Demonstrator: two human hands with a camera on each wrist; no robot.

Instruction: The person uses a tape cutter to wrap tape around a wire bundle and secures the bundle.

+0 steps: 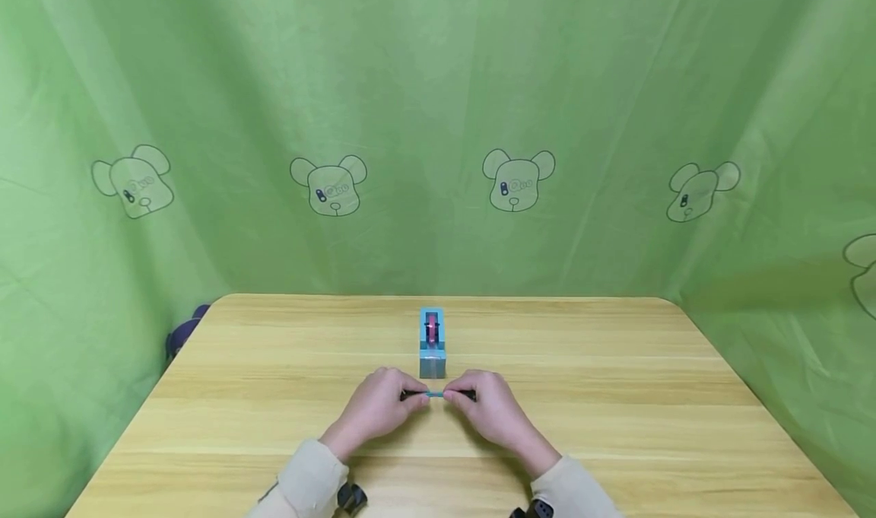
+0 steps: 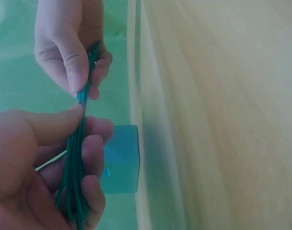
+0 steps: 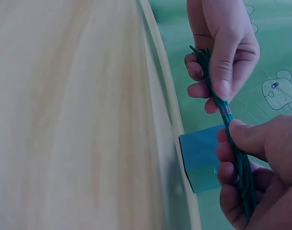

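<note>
A bundle of thin green strands (image 1: 436, 394) stretches between both hands above the table. My left hand (image 1: 379, 409) pinches one half between thumb and fingers, with its loose ends fanning out across the palm in the left wrist view. The other half is gripped the same way by my right hand (image 1: 494, 411). Between the two thumbs, a clear shiny band of tape (image 3: 227, 111) wraps the bundle's middle. Just beyond the hands stands a blue tape dispenser (image 1: 424, 354) holding a pink-cored roll (image 1: 432, 328), a strip of tape at its front.
The wooden table (image 1: 616, 366) reaches back to a green curtain (image 1: 424, 84) printed with bear heads. Beyond the table's left edge sits a dark purple object (image 1: 181, 335). Each wrist wears a black camera, the left camera (image 1: 352, 497) showing beside its sleeve.
</note>
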